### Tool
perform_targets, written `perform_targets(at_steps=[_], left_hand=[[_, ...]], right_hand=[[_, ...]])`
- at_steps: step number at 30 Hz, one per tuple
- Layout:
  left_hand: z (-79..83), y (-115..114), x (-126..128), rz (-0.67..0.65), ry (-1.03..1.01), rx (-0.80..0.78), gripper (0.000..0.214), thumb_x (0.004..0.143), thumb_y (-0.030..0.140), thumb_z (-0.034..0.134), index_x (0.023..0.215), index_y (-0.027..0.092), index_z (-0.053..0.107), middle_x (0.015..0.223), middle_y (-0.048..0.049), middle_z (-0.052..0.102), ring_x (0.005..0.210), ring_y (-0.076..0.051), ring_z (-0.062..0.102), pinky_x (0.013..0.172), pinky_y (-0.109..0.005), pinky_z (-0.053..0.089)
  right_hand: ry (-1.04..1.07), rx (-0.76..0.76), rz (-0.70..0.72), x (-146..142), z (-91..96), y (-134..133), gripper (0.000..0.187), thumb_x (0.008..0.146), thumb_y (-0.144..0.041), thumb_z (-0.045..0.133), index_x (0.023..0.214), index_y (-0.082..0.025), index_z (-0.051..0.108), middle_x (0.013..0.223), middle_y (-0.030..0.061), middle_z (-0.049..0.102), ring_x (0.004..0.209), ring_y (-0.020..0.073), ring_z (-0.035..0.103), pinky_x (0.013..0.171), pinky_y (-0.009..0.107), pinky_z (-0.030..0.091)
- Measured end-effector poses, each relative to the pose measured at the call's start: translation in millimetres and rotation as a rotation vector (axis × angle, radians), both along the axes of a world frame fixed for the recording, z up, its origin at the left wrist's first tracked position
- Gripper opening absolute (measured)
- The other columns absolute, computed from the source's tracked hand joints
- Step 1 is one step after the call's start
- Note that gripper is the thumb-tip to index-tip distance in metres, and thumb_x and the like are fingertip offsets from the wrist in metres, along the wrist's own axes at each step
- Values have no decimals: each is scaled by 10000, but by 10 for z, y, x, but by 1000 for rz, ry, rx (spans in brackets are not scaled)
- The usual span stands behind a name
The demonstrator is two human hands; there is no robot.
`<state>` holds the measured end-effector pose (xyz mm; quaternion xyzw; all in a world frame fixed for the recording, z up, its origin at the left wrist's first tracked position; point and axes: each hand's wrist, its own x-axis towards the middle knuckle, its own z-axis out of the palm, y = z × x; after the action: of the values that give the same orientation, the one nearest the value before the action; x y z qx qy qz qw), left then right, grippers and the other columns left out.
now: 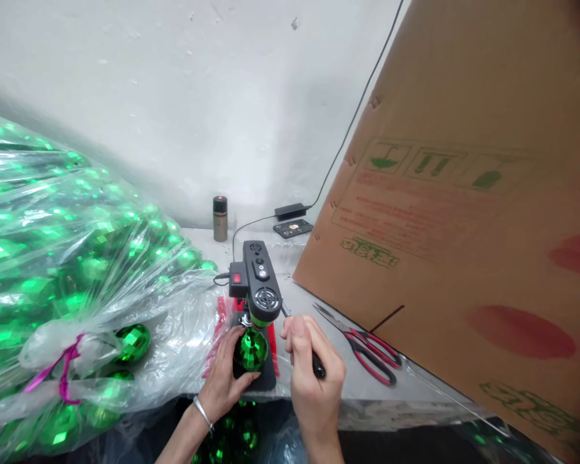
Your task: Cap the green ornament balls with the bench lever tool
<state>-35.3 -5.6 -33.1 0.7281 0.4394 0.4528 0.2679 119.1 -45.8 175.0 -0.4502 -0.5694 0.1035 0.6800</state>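
My left hand is wrapped round a shiny green faceted ball, thumb at the front and fingers along its left side. The ball sits on the dark base of a small black bench drill press, right under its head. My right hand is closed around a black-handled lever, whose metal rod runs up toward the press's right side. The contact between the drill tip and the ball is too hidden to make out. Red material shows under the press base.
Left stands a large clear plastic bag of green balls, tied with a pink ribbon. Red-and-black scissors lie right, beside a big cardboard box. Behind are a small bottle, a phone and a power adapter.
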Motion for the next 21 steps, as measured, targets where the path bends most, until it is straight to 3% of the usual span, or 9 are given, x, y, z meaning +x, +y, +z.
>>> perform_targets(at_steps=[6,11,16,21], left_hand=[[-4,89,4,31,-81,-117,781,827,329,858,1541,230,557,1600,-207,645,1519,-454,601,1271,-687,486],[94,48,55,-20,-114,-177,780,788,327,857,1512,226,584,1607,-208,626,1547,-449,565,1291,-683,455],[222,16,257,59,-177,-304,788,778,474,872,1457,202,580,1460,-193,692,1354,-415,701,1198,-647,544],[241,30,386,140,-232,-297,732,717,461,879,1350,200,620,1323,-167,751,1230,-410,752,1119,-645,588]], right_hand=[[9,-5,-1,0,-8,-5,457,1157,-319,496,708,-235,506,676,-23,536,584,118,527,501,239,395],[19,-23,3,3,-25,-6,443,1157,-324,501,724,-235,519,689,-19,549,604,121,548,513,234,413],[3,-13,6,21,-52,-11,424,1159,-298,498,742,-233,538,698,-22,553,607,116,548,527,227,424],[-10,38,11,24,-71,-17,388,1152,-229,502,770,-231,567,712,-28,562,613,108,544,548,223,431]])
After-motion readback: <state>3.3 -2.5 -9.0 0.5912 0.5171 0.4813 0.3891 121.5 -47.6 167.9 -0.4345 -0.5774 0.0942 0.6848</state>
